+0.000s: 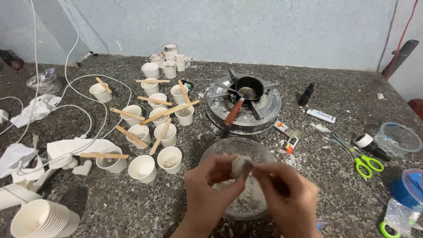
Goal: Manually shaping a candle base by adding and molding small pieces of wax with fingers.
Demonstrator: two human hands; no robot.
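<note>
Head view, looking down on a dark speckled table [335, 145]. Both hands meet over a clear glass bowl [220, 147] that holds pale crumbly wax pieces. Left hand [207, 189] cups a whitish wax lump [241, 165], thumb and fingers closed around its lower side. Right hand [288, 194] pinches the lump's right edge with thumb and forefinger pressed together on it. Lump sits between both grips, just above the bowl's middle. Behind the bowl: a small gas burner [243, 105] with a black pan on top. To the left: a cluster of white paper cups [155, 128], many with wooden sticks laid across. Green scissors [365, 163] lie to the right, well apart.
</note>
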